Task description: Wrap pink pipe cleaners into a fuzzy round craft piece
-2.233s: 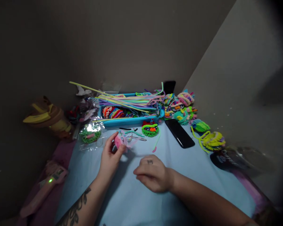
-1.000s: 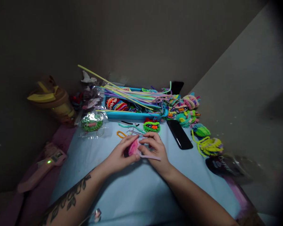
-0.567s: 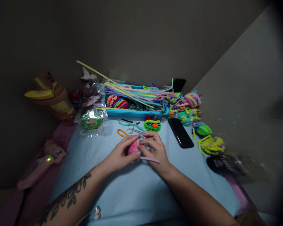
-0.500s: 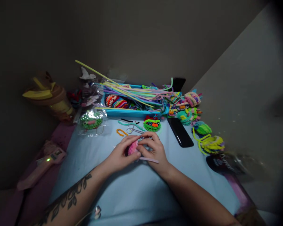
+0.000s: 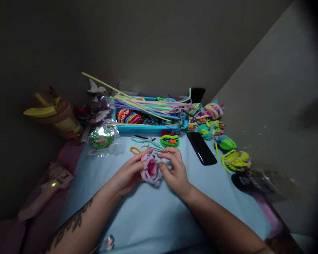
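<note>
My left hand holds a hollow pink piece made of pipe cleaners, its fingers closed around the left side. The piece has pale blue bits on its outside, and its deep pink opening is turned toward me. At its right edge, the thumb and fingertips of my right hand are closed in on the rim. Just beyond the hands lie scissors, an orange pipe cleaner loop and a green pipe cleaner face with eyes and an orange nose.
A blue tray heaped with long pipe cleaners stands at the back. To its right are several finished pipe cleaner figures and a black phone. A clear bag lies left, near a pink glue gun with a green light.
The pink piece has been turned so that its opening shows, and more of it is uncovered. My right hand has drawn slightly right, while the camera view shifted a little.
</note>
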`<state>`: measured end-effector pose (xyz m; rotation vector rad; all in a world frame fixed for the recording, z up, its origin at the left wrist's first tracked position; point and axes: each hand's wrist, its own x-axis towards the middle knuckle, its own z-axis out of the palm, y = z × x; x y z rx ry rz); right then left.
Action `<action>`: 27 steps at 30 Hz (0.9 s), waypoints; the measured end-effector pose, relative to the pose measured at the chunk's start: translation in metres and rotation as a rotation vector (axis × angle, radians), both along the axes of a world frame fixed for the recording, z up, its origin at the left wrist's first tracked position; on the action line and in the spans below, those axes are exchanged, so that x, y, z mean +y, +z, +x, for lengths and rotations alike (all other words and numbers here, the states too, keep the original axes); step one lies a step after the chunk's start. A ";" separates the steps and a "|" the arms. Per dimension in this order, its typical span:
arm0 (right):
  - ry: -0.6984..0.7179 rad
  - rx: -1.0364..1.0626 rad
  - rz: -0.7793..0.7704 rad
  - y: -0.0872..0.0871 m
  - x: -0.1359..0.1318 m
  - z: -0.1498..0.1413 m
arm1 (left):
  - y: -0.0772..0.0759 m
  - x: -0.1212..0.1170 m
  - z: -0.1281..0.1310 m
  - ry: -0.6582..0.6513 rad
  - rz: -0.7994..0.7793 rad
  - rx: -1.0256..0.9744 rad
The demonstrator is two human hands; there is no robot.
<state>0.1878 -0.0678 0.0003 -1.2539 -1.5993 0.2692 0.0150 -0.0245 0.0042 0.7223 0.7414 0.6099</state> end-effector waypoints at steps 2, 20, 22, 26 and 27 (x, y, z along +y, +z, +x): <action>-0.007 -0.087 0.027 0.001 0.001 0.000 | 0.000 0.001 -0.002 -0.060 -0.090 -0.060; 0.190 -0.468 -0.042 0.010 0.002 0.005 | -0.007 -0.002 0.003 -0.179 -0.280 -0.035; 0.180 -0.531 -0.013 0.010 0.001 0.004 | -0.003 -0.002 0.003 -0.186 -0.269 -0.031; 0.187 -0.624 0.072 0.010 0.002 0.004 | 0.001 0.000 0.002 -0.292 -0.288 -0.041; 0.196 -0.621 0.086 0.009 0.002 0.004 | 0.000 0.000 0.001 -0.316 -0.301 -0.048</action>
